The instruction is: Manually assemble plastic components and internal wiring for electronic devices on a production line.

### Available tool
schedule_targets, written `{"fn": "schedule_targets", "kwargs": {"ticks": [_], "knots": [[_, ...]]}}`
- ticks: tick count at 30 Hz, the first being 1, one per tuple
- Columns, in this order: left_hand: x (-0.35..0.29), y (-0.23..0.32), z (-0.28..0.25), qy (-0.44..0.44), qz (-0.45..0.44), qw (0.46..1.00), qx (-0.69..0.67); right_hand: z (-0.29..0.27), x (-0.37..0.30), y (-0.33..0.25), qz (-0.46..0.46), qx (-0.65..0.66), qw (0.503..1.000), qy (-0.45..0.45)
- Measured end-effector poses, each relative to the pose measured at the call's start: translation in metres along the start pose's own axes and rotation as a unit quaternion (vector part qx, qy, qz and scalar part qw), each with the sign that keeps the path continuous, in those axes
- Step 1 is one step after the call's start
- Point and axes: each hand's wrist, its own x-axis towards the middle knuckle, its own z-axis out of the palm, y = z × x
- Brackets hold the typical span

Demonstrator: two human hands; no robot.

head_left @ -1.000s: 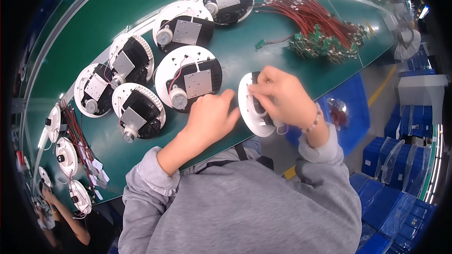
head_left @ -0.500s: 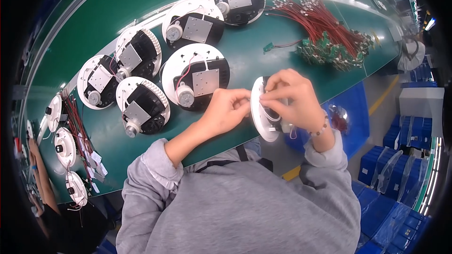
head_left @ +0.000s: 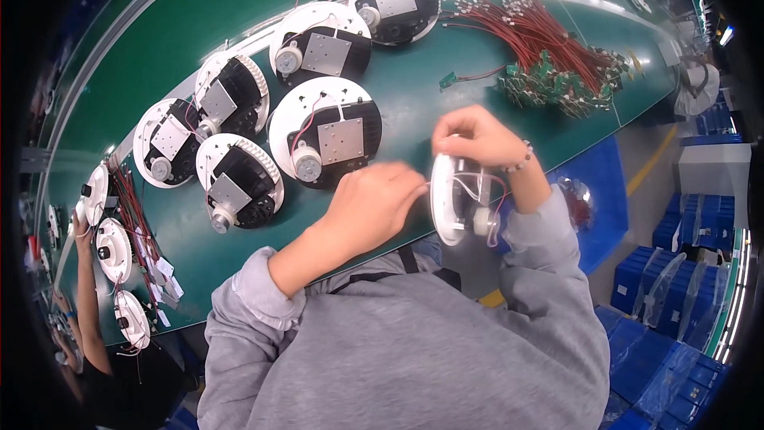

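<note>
A white round disc assembly (head_left: pixel 446 211) stands edge-on in front of me, past the table's front edge, with white and red wires and a round motor on its right side. My right hand (head_left: pixel 477 140) has its fingers closed at the disc's top rim. Against its left face, the fingertips of my left hand (head_left: pixel 376 201) are pressed together; what they pinch is hidden, and the hand is slightly blurred. Nearest to the left hand, a similar disc unit with a black housing, metal plate and motor (head_left: pixel 341 140) lies on the green table (head_left: pixel 414 123).
Several more disc units (head_left: pixel 239 183) lie at left and behind. A pile of red wires with green circuit boards (head_left: pixel 557 84) sits at back right. Below the table's right edge is a blue bin (head_left: pixel 609 191). Another person's arm (head_left: pixel 90 295) reaches among white discs at far left.
My right hand has moved up from the disc's wired side to its top rim, uncovering the wires and motor. My left hand has shifted slightly down. The other person's arm has reached farther in.
</note>
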Motion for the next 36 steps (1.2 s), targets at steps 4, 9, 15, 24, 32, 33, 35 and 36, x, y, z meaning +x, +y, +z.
{"fn": "schedule_targets", "kwargs": {"ticks": [4,9,15,24,32,33,35,36], "knots": [[-0.029,0.002,-0.032,-0.097,-0.153,0.981,-0.069,-0.019,-0.021,0.007,-0.008,0.023,0.999,0.046],[-0.043,0.010,-0.054,-0.053,-0.146,0.987,-0.029,-0.003,-0.026,0.002,0.042,0.033,0.997,0.064],[-0.010,0.021,-0.076,0.022,-0.071,0.994,0.078,-0.021,-0.010,-0.021,0.015,0.030,0.991,0.128],[0.111,-0.037,-0.118,-0.189,-0.044,0.968,0.157,-0.035,0.015,-0.018,-0.057,0.039,0.983,0.169],[0.157,-0.065,-0.064,-0.150,-0.101,0.923,0.339,-0.020,0.043,0.003,-0.028,-0.110,0.945,0.307],[0.160,-0.067,-0.061,-0.143,-0.084,0.923,0.348,-0.019,0.043,0.002,-0.015,-0.160,0.926,0.341],[0.163,-0.068,-0.062,-0.139,-0.061,0.922,0.356,-0.016,0.044,-0.005,-0.067,-0.208,0.892,0.396],[0.164,-0.068,-0.064,-0.172,-0.091,0.913,0.359,-0.019,0.042,-0.007,-0.104,-0.238,0.872,0.415]]}}
